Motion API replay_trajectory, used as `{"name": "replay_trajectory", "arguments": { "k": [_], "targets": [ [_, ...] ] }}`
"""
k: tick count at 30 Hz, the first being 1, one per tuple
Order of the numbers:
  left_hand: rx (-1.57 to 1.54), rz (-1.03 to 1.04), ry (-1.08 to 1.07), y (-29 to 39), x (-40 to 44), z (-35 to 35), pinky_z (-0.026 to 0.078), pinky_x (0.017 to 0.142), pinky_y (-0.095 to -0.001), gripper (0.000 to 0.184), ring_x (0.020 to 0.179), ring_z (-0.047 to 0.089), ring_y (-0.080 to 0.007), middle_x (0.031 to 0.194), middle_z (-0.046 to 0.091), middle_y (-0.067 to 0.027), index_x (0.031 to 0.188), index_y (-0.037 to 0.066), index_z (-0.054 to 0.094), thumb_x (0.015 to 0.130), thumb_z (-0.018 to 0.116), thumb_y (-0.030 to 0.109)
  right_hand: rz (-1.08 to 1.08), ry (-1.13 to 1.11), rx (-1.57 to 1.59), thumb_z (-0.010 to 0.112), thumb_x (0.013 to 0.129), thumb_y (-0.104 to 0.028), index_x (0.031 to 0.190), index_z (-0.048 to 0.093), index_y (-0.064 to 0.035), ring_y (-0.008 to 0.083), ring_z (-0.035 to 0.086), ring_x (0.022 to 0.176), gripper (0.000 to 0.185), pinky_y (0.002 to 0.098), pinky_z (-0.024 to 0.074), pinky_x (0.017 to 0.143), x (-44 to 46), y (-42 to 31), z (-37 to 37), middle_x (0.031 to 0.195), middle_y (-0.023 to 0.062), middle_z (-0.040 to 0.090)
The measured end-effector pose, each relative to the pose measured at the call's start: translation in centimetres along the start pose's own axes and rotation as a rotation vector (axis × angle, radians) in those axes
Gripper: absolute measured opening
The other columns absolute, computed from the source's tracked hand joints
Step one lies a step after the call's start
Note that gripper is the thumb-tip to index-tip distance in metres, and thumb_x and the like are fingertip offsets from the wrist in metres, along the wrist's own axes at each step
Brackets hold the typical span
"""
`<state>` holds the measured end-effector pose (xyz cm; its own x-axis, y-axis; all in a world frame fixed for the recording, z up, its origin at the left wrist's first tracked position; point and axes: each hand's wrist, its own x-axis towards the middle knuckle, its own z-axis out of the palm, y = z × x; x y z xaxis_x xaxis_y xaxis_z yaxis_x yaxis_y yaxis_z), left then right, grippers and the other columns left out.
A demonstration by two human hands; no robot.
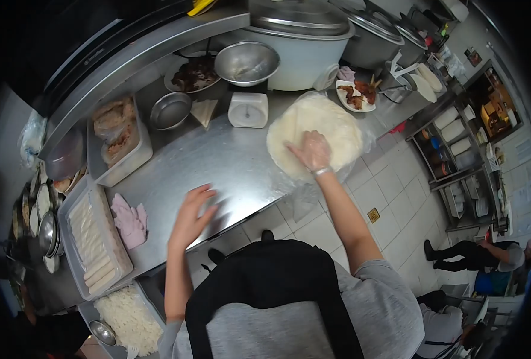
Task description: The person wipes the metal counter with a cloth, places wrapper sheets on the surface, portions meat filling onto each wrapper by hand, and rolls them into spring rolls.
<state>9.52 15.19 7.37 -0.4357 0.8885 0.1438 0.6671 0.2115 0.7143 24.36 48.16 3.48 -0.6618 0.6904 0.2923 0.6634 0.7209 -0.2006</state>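
My right hand (313, 151) lies with spread fingers on a stack of round, pale wrappers (337, 122). Clear plastic surrounds the stack at the right of the steel counter (229, 158). My left hand (193, 212) hovers near the counter's front edge, fingers apart, holding nothing. Behind the counter's middle stands a white scale (248, 110) with a metal bowl (247, 63) above it. To the left, a pink cloth (129, 221) rests beside a tray of pale rolls (92, 242).
A plastic tub of filling (117, 139) and a small metal bowl (171, 110) stand at the back left. Below the tray is a bin of white shreds (128, 314). A large cooker (298, 51) and a plate of browned food (356, 96) stand behind. Co-workers (487, 254) are at right.
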Motion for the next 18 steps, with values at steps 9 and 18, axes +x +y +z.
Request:
{"name": "replay_trajectory", "arguments": {
  "k": [9,18],
  "targets": [
    [0.122,0.332,-0.132,2.0,13.0,14.7,0.031,0.109,-0.0448,0.045,0.131,0.039,-0.0347,0.138,0.047,-0.0165,0.129,0.005,0.052,0.091,0.057,0.028,0.184,-0.220,1.082,0.066,0.080,-0.017,0.085,0.064,-0.0087,0.0187,0.062,0.067,0.010,0.0349,0.0497,0.063,2.3,9.1,1.8,0.075,-0.0004,0.062],
    [0.269,0.161,-0.401,2.5,14.1,14.6,0.028,0.109,-0.0505,0.044,0.132,0.039,-0.0318,0.136,0.049,-0.0134,0.129,0.008,0.054,0.092,0.055,0.033,0.341,0.240,2.138,0.057,0.085,-0.009,0.120,0.053,0.0018,0.0251,0.062,0.105,0.037,0.0381,0.0513,0.094,-5.4,16.5,-9.3,0.114,0.0132,0.062]
  ]
}}
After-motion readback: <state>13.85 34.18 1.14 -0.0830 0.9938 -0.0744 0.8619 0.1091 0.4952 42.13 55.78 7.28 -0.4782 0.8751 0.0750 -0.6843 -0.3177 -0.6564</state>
